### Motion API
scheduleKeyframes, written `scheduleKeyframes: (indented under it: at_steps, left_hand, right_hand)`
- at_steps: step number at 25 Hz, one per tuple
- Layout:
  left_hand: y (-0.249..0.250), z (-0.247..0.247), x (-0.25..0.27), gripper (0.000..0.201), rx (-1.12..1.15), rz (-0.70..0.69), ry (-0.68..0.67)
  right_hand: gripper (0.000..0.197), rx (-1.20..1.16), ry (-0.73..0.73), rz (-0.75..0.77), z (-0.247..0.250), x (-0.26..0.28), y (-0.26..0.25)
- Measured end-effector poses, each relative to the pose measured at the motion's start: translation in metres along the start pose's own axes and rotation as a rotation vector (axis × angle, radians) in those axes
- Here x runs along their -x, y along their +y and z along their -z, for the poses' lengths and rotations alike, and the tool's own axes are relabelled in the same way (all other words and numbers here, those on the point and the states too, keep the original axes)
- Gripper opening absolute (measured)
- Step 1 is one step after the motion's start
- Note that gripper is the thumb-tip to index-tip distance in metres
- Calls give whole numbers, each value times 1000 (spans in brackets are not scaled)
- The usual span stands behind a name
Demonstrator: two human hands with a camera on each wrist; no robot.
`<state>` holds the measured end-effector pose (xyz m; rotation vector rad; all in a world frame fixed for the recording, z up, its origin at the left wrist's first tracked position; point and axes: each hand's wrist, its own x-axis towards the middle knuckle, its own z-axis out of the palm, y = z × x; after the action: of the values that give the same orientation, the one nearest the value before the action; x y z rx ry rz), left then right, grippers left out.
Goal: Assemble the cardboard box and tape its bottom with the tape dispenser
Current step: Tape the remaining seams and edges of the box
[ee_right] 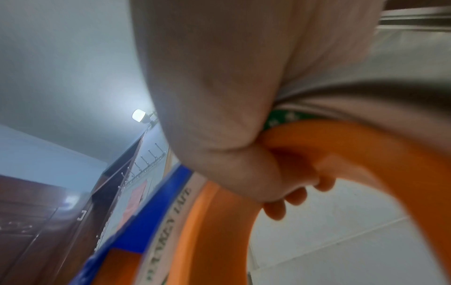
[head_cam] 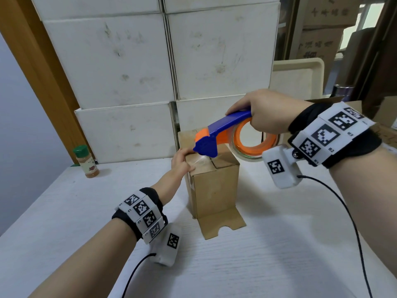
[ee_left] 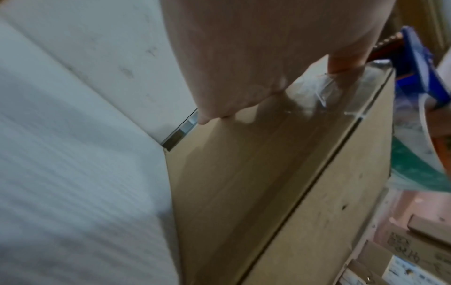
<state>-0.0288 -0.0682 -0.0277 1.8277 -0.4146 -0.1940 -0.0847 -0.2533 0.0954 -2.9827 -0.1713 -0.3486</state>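
A spice jar [head_cam: 86, 161] with a green cap and reddish powder inside is standing upright near the far left corner of the white table [head_cam: 64, 211], close to its back edge. Behind the table, large white boxes [head_cam: 163, 61] are sitting stacked in rows, scuffed with grey marks, and an orange-brown wooden post [head_cam: 40, 67] is running up beside them on the left. To the right of the stack, a cream plastic tray [head_cam: 298, 78] is leaning upright. Further back on the right, brown cartons [head_cam: 322, 29] with printed characters are piling up behind a dark frame.
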Motion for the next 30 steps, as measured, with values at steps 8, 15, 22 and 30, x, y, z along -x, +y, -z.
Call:
scheduleKeyframes:
  at_steps: [8,15,22,30]
  left_hand:
    - [-1,0,-6,69,48,40,51]
    - [-13,16,-23,59,15,58,139]
    - [-21,29,-28,73,-129,24,-45]
    - [-4,39,5,69,-108,-50,-174]
  right_hand:
    - [59,-24,-8,31,-6,1,2]
    - [57,-62,2,20,-15,-4,-3]
    - [57,-98,-4,-20,-21,-4,0]
    - [55,-149,-7,-33,-26,2,0]
